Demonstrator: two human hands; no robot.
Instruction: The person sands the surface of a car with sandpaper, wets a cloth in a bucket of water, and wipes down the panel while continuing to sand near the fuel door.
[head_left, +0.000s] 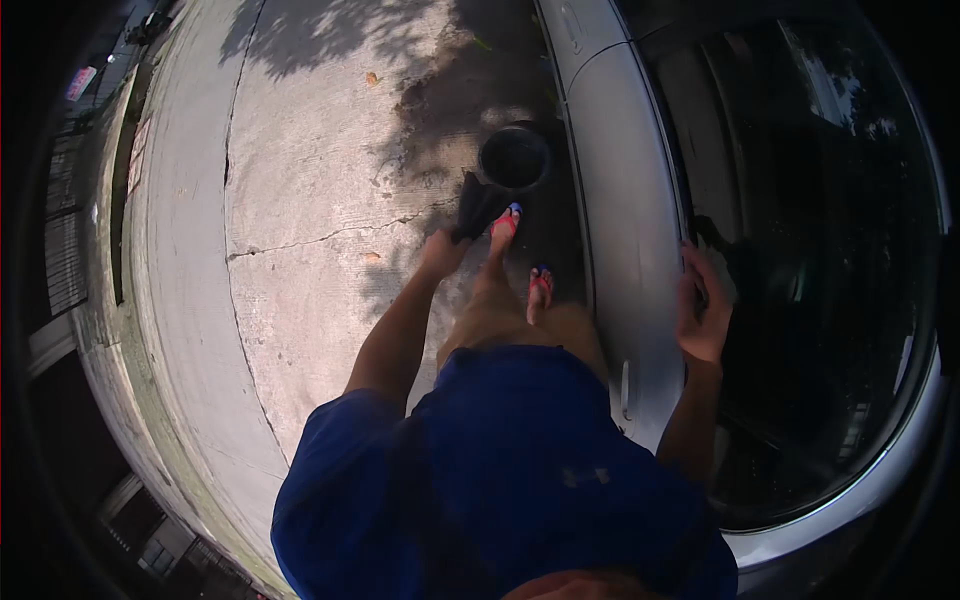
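My left hand (pixel 443 252) is closed round one end of a dark cloth (pixel 476 208), which hangs beside my leg. Just ahead of the cloth, a round black bucket (pixel 514 160) stands on the ground in the shade; what is in it is too dark to make out. My right hand (pixel 706 305) is raised at the side of a silver car (pixel 622 170), its fingers apart and nothing in them. It is at the lower edge of the dark car window (pixel 800 280); whether the fingertips touch the glass or the trim I cannot tell.
Cracked concrete pavement (pixel 310 180) runs along my left, patched with tree shadow and a few fallen leaves (pixel 373 79). The car's door handle (pixel 627 390) juts out near my right hip. A low kerb and wall (pixel 135 200) line the far left. My feet wear red flip-flops (pixel 505 224).
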